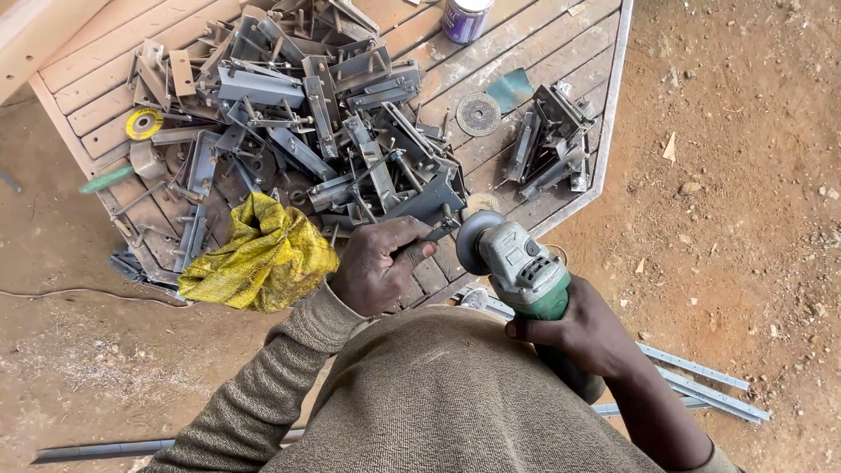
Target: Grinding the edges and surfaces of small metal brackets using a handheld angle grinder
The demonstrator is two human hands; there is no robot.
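At table edge | right hand grips green-grey angle grinder | left hand pinches grey metal piece

garment: olive-brown knit sweater | sleeves: long, ribbed cuff at left wrist | hands: bare, no gloves

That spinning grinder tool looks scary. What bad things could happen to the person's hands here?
1. The left hand holds a small metal piece right beside the disc of the angle grinder, bare, so a slip could cut the fingers.
2. The right hand alone carries the grinder; a kick might twist it loose.
3. The yellow cloth lies close by and could snag or catch sparks.
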